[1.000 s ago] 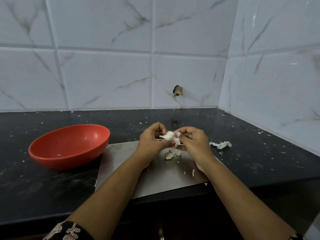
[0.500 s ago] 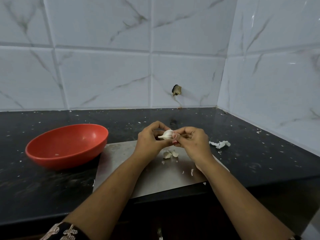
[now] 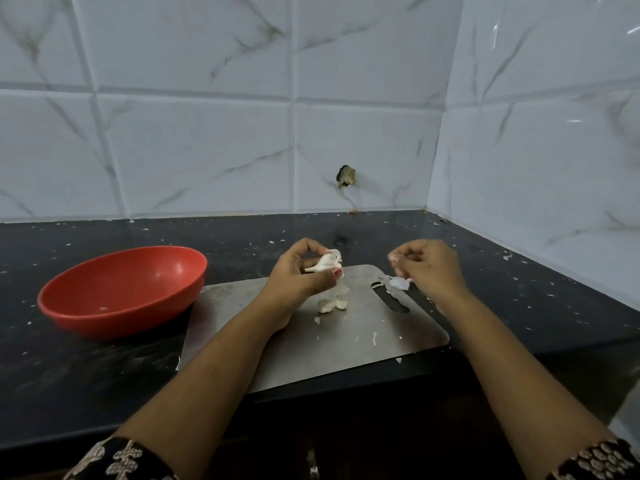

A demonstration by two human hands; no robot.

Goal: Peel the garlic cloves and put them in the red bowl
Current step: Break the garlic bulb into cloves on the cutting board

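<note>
I see the left hand (image 3: 298, 282) pinching the garlic clove (image 3: 323, 263) right of the red bowl (image 3: 114, 327), its thin tip pointing bowlward; the right hand (image 3: 429, 268), farther off, is curled, and I cannot tell its hold.

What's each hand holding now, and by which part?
Left hand pinches the garlic clove near its wide end, tail free. Right hand: fingers curled together; whether they pinch skin cannot be told.

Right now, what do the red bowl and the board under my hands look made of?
The red bowl looks like plastic or melamine: smooth, semi-glossy, with soft highlights inside. The board looks like brushed stainless steel: dull grey sheen, fine scuffs, a cut-out handle slot.
</note>
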